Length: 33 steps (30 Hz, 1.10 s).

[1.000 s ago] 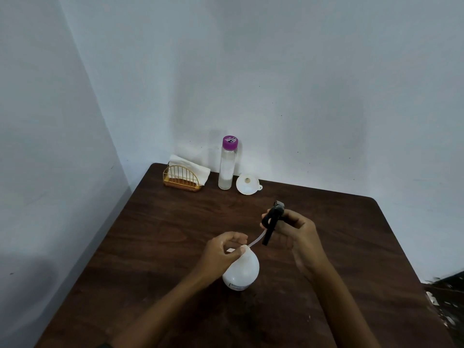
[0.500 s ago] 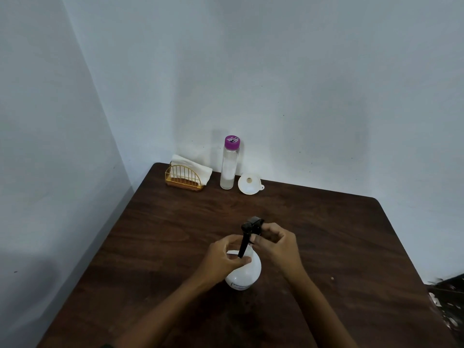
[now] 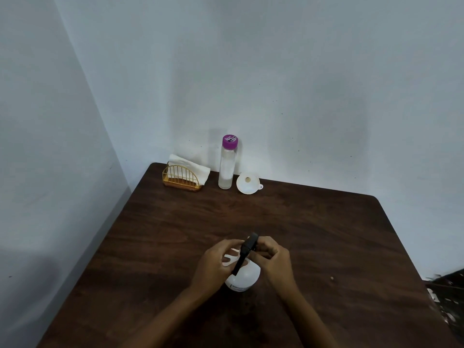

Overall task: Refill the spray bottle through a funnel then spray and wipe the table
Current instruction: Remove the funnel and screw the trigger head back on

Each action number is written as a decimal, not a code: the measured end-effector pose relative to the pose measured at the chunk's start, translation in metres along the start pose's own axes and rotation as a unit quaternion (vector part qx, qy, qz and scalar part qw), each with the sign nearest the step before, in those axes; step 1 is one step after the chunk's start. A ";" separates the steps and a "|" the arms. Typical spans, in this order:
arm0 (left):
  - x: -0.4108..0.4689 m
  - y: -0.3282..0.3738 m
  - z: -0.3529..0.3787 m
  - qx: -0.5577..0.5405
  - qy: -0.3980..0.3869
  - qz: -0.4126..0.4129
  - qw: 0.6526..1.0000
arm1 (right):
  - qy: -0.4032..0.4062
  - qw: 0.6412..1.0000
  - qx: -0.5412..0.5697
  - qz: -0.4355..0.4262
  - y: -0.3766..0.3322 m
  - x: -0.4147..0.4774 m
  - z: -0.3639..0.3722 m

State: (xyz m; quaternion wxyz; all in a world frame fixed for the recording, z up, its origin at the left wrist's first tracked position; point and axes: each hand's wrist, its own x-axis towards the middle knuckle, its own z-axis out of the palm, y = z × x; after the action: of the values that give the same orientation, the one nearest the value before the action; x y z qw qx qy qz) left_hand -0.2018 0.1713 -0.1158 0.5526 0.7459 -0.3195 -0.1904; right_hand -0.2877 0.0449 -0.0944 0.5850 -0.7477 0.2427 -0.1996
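While a water bottle (image 3: 228,164), funnel (image 3: 248,183) and napkins (image 3: 187,169) line the wall, both hands work mid-table. The left hand (image 3: 213,267) clasps the round white sprayer (image 3: 244,278); the right hand (image 3: 275,259) pinches its black head (image 3: 247,249).

Nothing readable anywhere: only a dark, blurred strip of print low on the white spray bottle (image 3: 242,280) and a small, indistinct black-and-white picture on the tall bottle's purple cap (image 3: 230,141), both too small to make out.
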 end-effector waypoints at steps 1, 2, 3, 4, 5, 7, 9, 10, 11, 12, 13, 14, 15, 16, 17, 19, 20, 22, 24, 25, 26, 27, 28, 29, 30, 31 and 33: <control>0.000 0.000 0.000 0.007 -0.001 0.006 1.000 | 0.000 1.000 -0.006 -0.003 0.001 0.000 0.000; 0.001 -0.001 0.001 0.015 0.002 0.011 1.000 | 0.002 1.000 -0.011 -0.004 0.001 0.000 0.000; 0.001 -0.001 0.002 0.021 0.004 0.017 1.000 | 0.004 1.000 -0.014 -0.005 0.001 -0.001 0.001; 0.000 -0.003 0.003 0.028 0.007 0.023 0.999 | 0.006 1.000 -0.016 -0.008 0.001 -0.003 0.003; -0.001 -0.004 0.004 0.033 0.011 0.031 0.999 | 0.009 1.000 -0.019 -0.014 0.001 -0.005 0.005; -0.001 -0.007 0.005 0.044 0.026 0.045 0.998 | 0.018 0.999 -0.025 -0.025 0.000 -0.007 0.009; -0.001 -0.010 0.005 0.052 0.029 0.050 0.997 | 0.032 0.999 -0.021 -0.023 0.001 -0.008 0.010; 0.000 -0.011 0.006 0.053 0.026 0.051 0.997 | 0.037 0.999 -0.020 -0.021 0.002 -0.008 0.010; 0.000 -0.012 0.006 0.052 0.023 0.051 0.997 | 0.038 0.999 -0.020 -0.019 0.002 -0.008 0.009; 0.000 -0.013 0.007 0.050 0.020 0.052 0.997 | 0.039 0.999 -0.024 -0.019 0.003 -0.007 0.009; 0.000 -0.014 0.007 0.046 0.019 0.053 0.997 | 0.040 0.999 -0.026 -0.019 0.003 -0.007 0.009; 0.000 -0.015 0.007 0.041 0.020 0.054 0.998 | 0.043 0.999 -0.027 -0.016 0.003 -0.007 0.010; 0.000 -0.017 0.008 0.037 0.022 0.056 0.998 | 0.045 0.999 -0.024 -0.011 0.002 -0.007 0.011; 0.000 -0.018 0.008 0.035 0.022 0.058 0.997 | 0.048 0.999 -0.020 -0.005 0.002 -0.007 0.012; 0.000 -0.020 0.008 0.031 0.022 0.062 0.997 | 0.047 0.999 -0.016 0.000 0.002 -0.007 0.012; 0.000 -0.021 0.009 0.023 0.018 0.066 0.997 | 0.034 0.999 -0.014 0.010 0.003 -0.007 0.011; 0.000 -0.021 0.009 0.019 0.016 0.064 0.998 | 0.023 0.999 -0.016 0.014 0.003 -0.006 0.010; 0.000 -0.021 0.010 0.013 0.014 0.062 0.998 | -0.006 1.000 -0.014 0.020 0.004 -0.005 0.007; -0.001 -0.021 0.011 0.004 0.010 0.062 0.998 | -0.034 0.999 -0.006 0.020 0.006 -0.004 0.003; -0.001 -0.022 0.012 -0.004 0.007 0.060 0.998 | -0.043 0.999 0.001 0.019 0.006 -0.004 0.002; -0.001 -0.022 0.012 -0.012 0.007 0.058 0.998 | -0.045 0.999 0.004 0.020 0.007 -0.004 0.001; -0.001 -0.022 0.013 -0.020 0.009 0.053 0.998 | -0.043 0.999 0.008 0.021 0.007 -0.004 0.001; -0.002 -0.021 0.014 -0.027 0.012 0.047 0.998 | -0.036 0.999 0.009 0.023 0.008 -0.004 0.001; -0.002 -0.021 0.014 -0.035 0.018 0.043 0.998 | -0.028 0.999 0.010 0.025 0.008 -0.004 0.001; -0.003 -0.021 0.015 -0.044 0.024 0.039 0.998 | -0.019 0.999 0.006 0.029 0.008 -0.004 0.002; -0.003 -0.020 0.016 -0.056 0.030 0.036 0.997 | -0.010 0.999 0.001 0.034 0.009 -0.004 0.004; -0.003 -0.021 0.019 -0.085 0.040 0.016 0.995 | 0.005 0.999 -0.014 0.043 0.008 -0.002 0.009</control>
State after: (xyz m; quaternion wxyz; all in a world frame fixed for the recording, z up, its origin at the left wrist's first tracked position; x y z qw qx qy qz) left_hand -0.2106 0.1643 -0.1422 0.6295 0.6976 -0.2921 -0.1782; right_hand -0.2854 0.0518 -0.1043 0.5815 -0.7434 0.2805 -0.1749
